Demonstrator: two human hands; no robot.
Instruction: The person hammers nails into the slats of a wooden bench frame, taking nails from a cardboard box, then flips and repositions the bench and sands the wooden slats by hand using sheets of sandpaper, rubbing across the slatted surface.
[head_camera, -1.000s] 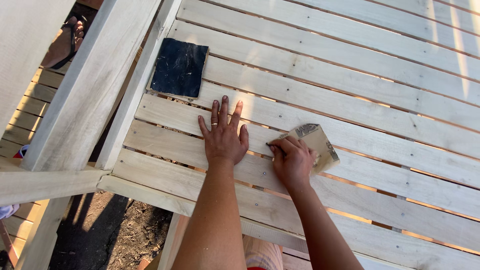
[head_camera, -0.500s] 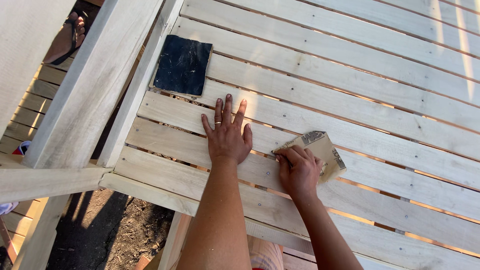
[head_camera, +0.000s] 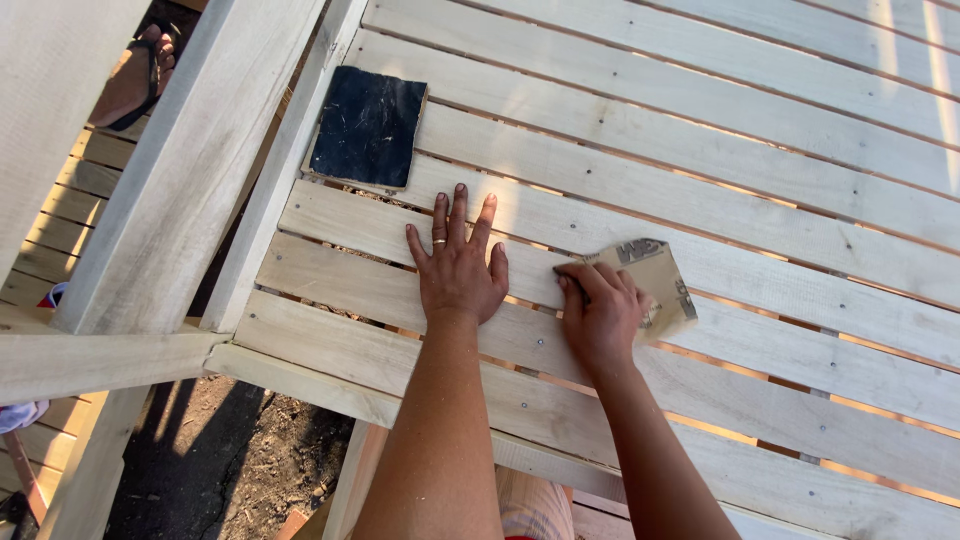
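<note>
Two-handed, leaned over a broad frame of pale, unpainted wooden slats (head_camera: 700, 130), viewed from straight above. Laid the left hand (head_camera: 455, 270) flat on a slat, fingers spread and holding nothing, with a thin ring (head_camera: 439, 241) on one finger. Curled the right hand (head_camera: 600, 310) over a tan, folded sheet of sandpaper (head_camera: 660, 285), fingers clamped down on its near corner and pressing it to the slat just beside the left hand. Let most of the sheet stick out past the knuckles to the right. Found a second, black, square sheet of abrasive paper (head_camera: 368, 125) lying on the slats near the frame's left edge, well apart from both hands.

Judged the sanding as partway at best. Saw even, pale wood all over, so could not tell rubbed slats from unrubbed ones. Noted bits of debris in the gaps beside the left hand.

Noted plenty of bare slat to the right and farther up for long strokes. Marked narrow gaps between slats and small dark fastener heads along them as places likely to snag the paper. Met much less room to the left, where the frame ended at a side rail against a thick, pale, slanting wooden post (head_camera: 190, 170), with a drop to dark bare earth (head_camera: 230, 450) below. Glimpsed another person's sandalled foot (head_camera: 135, 80) at the top left, clear of the work.
</note>
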